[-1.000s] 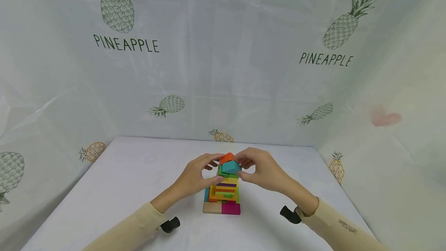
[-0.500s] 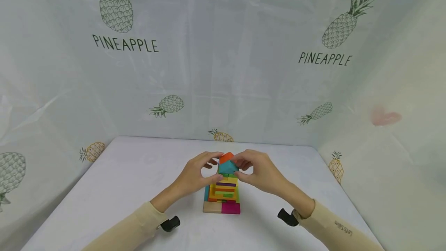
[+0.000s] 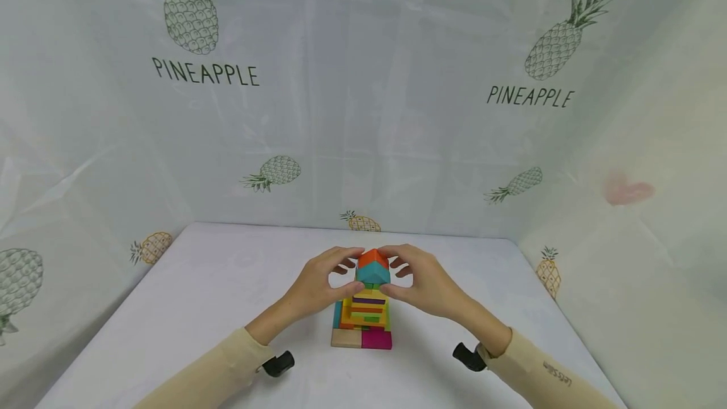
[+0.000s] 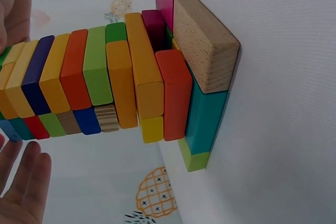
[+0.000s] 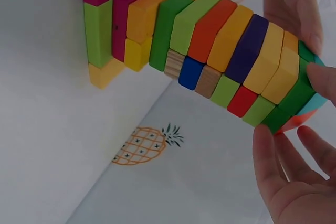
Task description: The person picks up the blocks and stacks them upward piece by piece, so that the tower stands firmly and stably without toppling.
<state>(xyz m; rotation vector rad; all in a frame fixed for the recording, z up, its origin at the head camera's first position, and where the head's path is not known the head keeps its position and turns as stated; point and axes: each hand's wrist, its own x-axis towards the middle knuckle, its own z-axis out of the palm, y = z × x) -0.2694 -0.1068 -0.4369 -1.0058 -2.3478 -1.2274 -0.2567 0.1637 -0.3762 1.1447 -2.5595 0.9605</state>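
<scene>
A narrow tower of colourful wooden blocks (image 3: 369, 310) stands on the white table. Its top carries a teal triangular block (image 3: 373, 274) in front and an orange-red triangular block (image 3: 372, 257) behind. From the left, my left hand (image 3: 318, 281) holds the top, thumb in front and index finger at the back. My right hand (image 3: 427, 283) pinches the same top from the right, its thumb low by the teal block. In the right wrist view, fingertips (image 5: 262, 132) touch the green block (image 5: 279, 119) under the roof pieces. The left hand's exact contact is partly hidden.
Wider blocks form the base, among them a plain wood block (image 3: 346, 338) and a magenta block (image 3: 377, 340). A white pineapple-printed sheet (image 3: 363, 112) hangs behind the table (image 3: 238, 270). Black wrist cameras sit at both cuffs.
The teal block has turned from a tilt and shifted left, now lining up in front of the orange-red one. My right hand moved slightly left with it; the left hand stayed nearly still.
</scene>
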